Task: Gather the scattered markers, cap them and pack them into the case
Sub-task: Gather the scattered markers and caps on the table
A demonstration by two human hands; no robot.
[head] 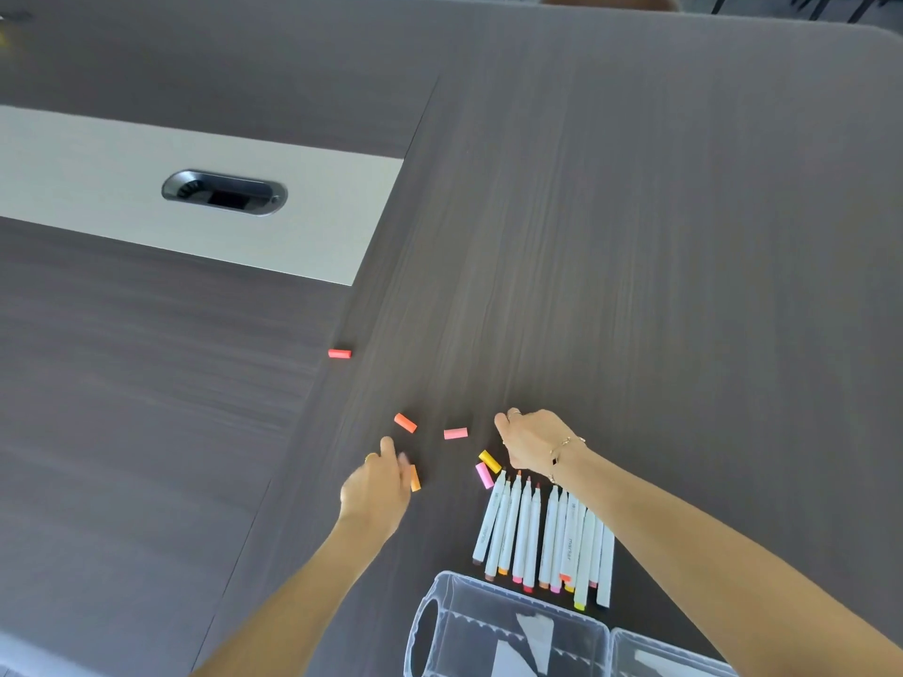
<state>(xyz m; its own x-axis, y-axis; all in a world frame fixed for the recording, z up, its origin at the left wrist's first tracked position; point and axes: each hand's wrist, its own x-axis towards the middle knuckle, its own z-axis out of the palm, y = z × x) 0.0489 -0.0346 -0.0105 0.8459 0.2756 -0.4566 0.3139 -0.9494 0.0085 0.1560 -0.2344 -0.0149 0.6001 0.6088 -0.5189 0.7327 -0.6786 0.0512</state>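
Observation:
Several white markers (542,530) lie side by side on the dark table, their uncapped tips pointing away from me. Loose caps are scattered beyond them: red (339,354), orange-red (405,423), pink (455,433), yellow (489,460), a second pink (484,475) and orange (415,478). My left hand (376,491) is blurred, with its fingertips at the orange cap. My right hand (530,444) hovers palm down just beyond the marker tips, its fingers curled under and hidden. The open clear plastic case (430,623) sits at the near edge.
The case's second half (669,652) lies to the right of the first. A light inlay panel (73,163) with a dark cable grommet (225,193) sits far left. The table's rounded far corner (870,36) is at top right.

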